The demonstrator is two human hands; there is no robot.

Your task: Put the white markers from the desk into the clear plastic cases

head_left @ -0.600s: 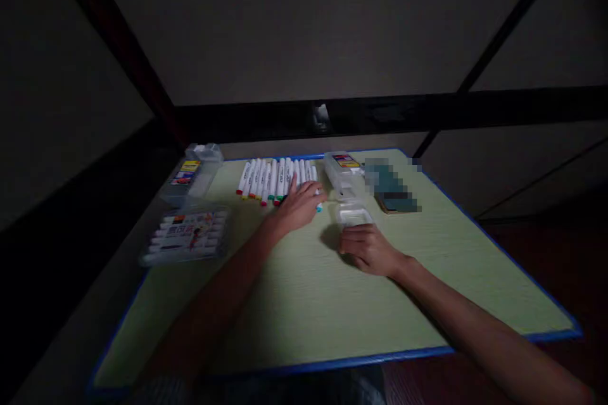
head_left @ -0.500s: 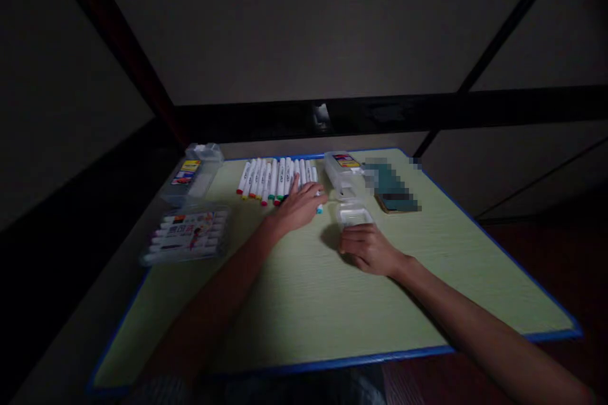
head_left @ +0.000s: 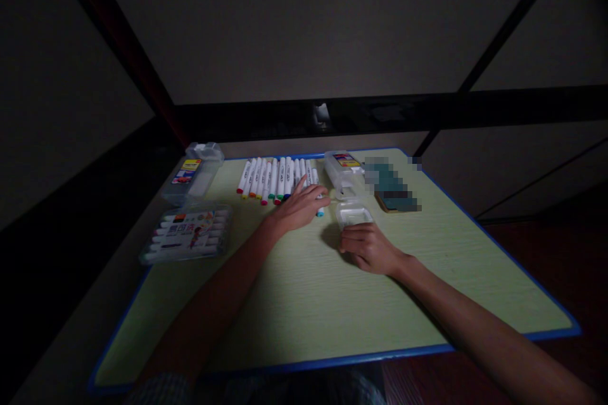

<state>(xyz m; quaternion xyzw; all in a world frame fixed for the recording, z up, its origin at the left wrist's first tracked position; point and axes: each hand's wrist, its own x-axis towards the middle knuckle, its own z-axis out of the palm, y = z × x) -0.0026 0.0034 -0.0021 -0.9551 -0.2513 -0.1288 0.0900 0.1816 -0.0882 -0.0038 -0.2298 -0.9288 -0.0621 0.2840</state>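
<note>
White markers (head_left: pixel 268 178) with coloured caps lie side by side in a row at the back of the table. Over the right end of this row rests my left hand (head_left: pixel 301 207), fingers stretched out and thumb apart. Its fingertips touch the blue-capped marker (head_left: pixel 320 211), partly covering it. A clear plastic case (head_left: pixel 341 176) with a colourful label lies just right of the row, its lid (head_left: pixel 355 212) folded open toward me. My right hand (head_left: pixel 368 247) is closed on the lid's near edge, fingers curled; the fingertips are hidden.
At the left lie an open clear case (head_left: pixel 194 178) and a closed case filled with markers (head_left: pixel 187 234). A flat dark-green object (head_left: pixel 392 186), partly pixelated, is at the right. The pale table (head_left: pixel 304 304) has a blue edge, and a wall panel (head_left: pixel 304 44) rises behind it.
My left hand has shifted slightly right, and the blue-capped marker under its fingers has slid a little right and toward me. My right hand has stayed in place.
</note>
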